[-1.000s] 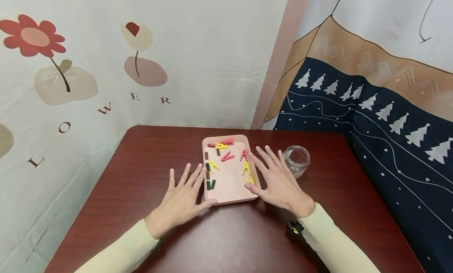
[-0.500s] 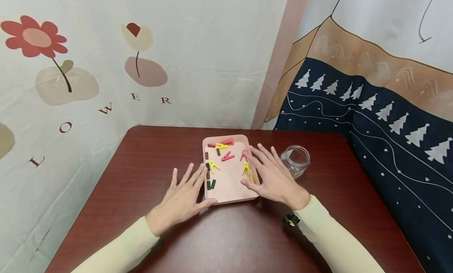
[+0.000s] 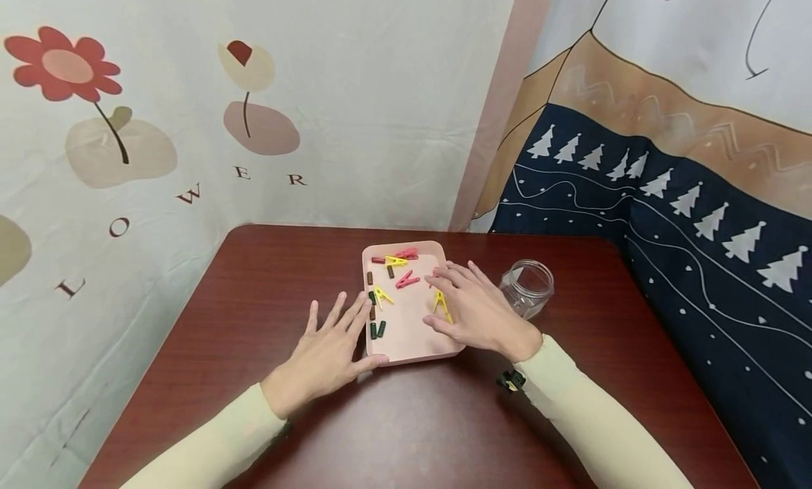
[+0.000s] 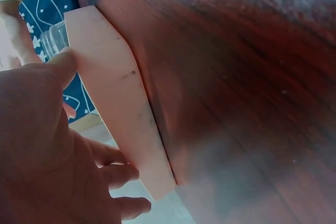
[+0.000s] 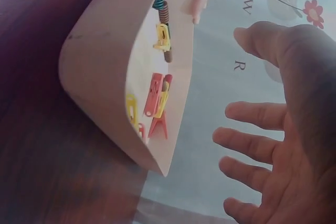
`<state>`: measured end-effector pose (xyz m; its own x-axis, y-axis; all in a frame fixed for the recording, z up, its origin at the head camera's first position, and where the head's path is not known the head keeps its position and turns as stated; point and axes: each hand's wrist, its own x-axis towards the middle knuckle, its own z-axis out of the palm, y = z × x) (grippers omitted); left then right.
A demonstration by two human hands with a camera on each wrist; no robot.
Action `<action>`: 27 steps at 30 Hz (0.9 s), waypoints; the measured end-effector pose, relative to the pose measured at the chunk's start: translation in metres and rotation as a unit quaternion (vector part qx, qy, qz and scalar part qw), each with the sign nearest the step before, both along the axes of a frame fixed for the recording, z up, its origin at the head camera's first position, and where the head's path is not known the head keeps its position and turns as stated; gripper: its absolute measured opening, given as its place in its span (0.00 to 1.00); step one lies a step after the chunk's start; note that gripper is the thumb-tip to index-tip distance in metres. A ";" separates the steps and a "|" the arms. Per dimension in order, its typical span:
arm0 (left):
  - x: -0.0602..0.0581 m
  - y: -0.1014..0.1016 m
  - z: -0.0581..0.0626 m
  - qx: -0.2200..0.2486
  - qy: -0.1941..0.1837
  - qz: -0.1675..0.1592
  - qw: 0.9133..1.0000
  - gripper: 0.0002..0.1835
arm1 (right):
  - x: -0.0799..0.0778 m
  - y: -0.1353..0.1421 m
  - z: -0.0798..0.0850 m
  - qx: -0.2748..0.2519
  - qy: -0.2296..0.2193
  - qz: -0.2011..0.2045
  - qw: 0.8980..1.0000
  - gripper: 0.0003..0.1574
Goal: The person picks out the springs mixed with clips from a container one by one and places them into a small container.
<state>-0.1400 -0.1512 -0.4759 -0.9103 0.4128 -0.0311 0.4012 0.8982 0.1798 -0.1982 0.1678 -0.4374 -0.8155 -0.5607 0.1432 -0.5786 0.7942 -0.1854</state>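
Note:
A pink tray [image 3: 412,342] holds pink clothespins [image 3: 407,280], yellow clothespins [image 3: 383,296] and small coil springs [image 3: 381,329] in green, brown and red. My left hand [image 3: 326,358] rests with spread fingers at the tray's left side, thumb at its near rim; the left wrist view shows that thumb [image 4: 64,65] against the tray wall [image 4: 113,82]. Over the tray's right side hovers my right hand [image 3: 482,313], its fingers spread and holding nothing. It partly covers a pink clothespin and sits close above a yellow clothespin [image 3: 440,304].
A lidless clear glass jar [image 3: 528,289] stands on the brown table [image 3: 285,263], just right of the tray and beside my right hand. Patterned cloths [image 3: 380,122] hang behind the table and along its right side.
My right hand has moved left, from the tray's right edge to over its right-hand clothespins. My left hand and the tray have stayed in place.

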 end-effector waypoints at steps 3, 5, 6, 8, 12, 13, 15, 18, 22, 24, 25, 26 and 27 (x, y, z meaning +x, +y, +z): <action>-0.002 0.000 0.000 0.002 -0.006 0.000 1.000 0.60 | -0.003 -0.004 0.002 0.006 0.001 0.011 1.000 0.47; -0.003 0.001 -0.001 0.002 -0.010 0.001 1.000 0.60 | -0.004 -0.007 0.003 0.009 0.000 0.019 1.000 0.45; -0.003 0.001 0.000 0.001 -0.012 0.002 1.000 0.60 | -0.005 -0.009 0.003 0.009 0.000 0.022 1.000 0.44; -0.003 0.001 0.000 -0.001 -0.015 0.002 1.000 0.61 | -0.008 -0.012 0.004 0.010 -0.002 0.030 0.999 0.43; -0.003 0.000 0.001 -0.004 -0.016 0.000 1.000 0.61 | -0.012 -0.020 0.003 0.018 -0.005 0.048 0.999 0.40; -0.003 0.000 0.001 -0.005 -0.016 0.000 1.000 0.61 | -0.013 -0.022 0.003 0.025 -0.006 0.052 0.998 0.40; -0.003 0.000 0.001 -0.007 -0.014 0.001 1.000 0.61 | -0.015 -0.026 0.003 0.037 -0.008 0.060 0.997 0.39; -0.002 0.000 0.002 -0.010 -0.014 0.003 1.000 0.60 | -0.018 -0.033 0.002 0.054 -0.020 0.066 0.996 0.38; -0.003 0.000 0.003 -0.014 -0.017 0.005 1.000 0.60 | -0.022 -0.042 0.003 0.066 -0.042 0.071 0.994 0.37; -0.003 0.001 0.003 -0.014 -0.018 0.005 1.000 0.61 | -0.023 -0.046 0.003 0.072 -0.046 0.074 0.994 0.36; -0.003 0.001 0.003 -0.013 -0.018 0.006 1.000 0.61 | -0.024 -0.048 0.003 0.074 -0.047 0.076 0.993 0.35; -0.004 0.001 0.003 -0.012 -0.019 0.007 1.000 0.61 | -0.025 -0.050 0.003 0.077 -0.047 0.078 0.993 0.35; -0.004 0.001 0.003 -0.011 -0.021 0.007 1.000 0.61 | -0.025 -0.051 0.003 0.080 -0.046 0.080 0.993 0.34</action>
